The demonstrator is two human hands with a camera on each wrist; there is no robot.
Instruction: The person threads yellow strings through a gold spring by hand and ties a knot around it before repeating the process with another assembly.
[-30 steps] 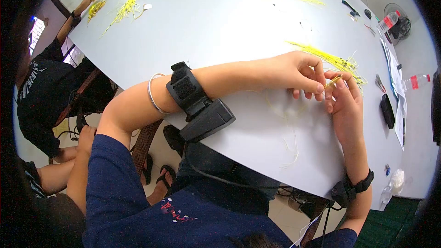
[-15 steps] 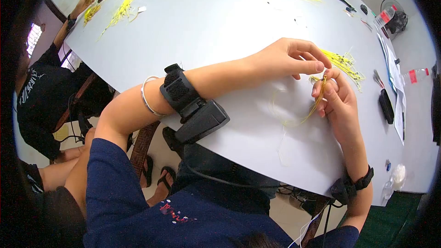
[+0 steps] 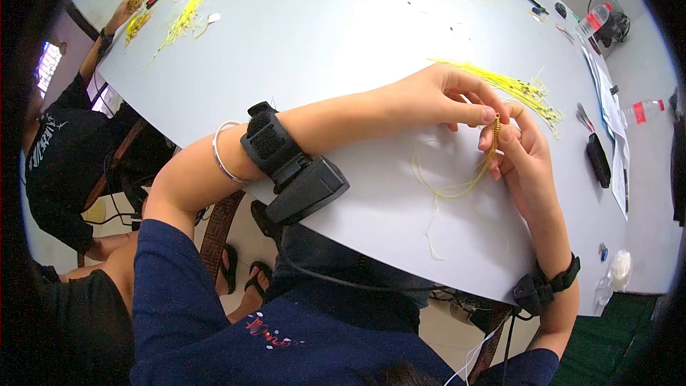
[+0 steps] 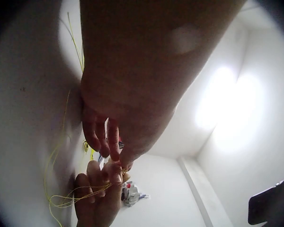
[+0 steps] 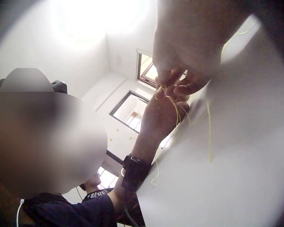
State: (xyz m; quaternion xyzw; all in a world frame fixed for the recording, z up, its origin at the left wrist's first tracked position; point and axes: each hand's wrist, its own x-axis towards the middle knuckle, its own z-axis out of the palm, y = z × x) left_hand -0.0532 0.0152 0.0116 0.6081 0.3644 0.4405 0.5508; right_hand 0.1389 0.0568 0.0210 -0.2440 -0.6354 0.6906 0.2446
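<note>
In the head view a gold coil of tightly wound cord [image 3: 494, 140] stands upright between the hands. My right hand [image 3: 527, 156] pinches it along its length between thumb and fingers. The left hand [image 3: 446, 102] comes in from the left, its thumb and index fingertips pinching the coil's top end. Thin yellow strands [image 3: 457, 194] hang from the coil's lower end and loop over the white table. In the left wrist view these strands [image 4: 61, 205] trail beside the right hand [image 4: 102, 201]. The right wrist view shows the strands [image 5: 177, 111] dropping between both hands' fingers.
A bundle of yellow cords [image 3: 511, 86] lies just beyond the hands on the white table [image 3: 343, 50]. To the right are a black case [image 3: 598, 159], papers [image 3: 616, 121] and plastic bottles [image 3: 645, 111]. Another person's hand [image 3: 132, 3] works at the far left.
The coil has turned from slanted and mostly covered to upright. My left hand drew slightly away half a second ago and has returned to its top end. The right hand keeps hold.
</note>
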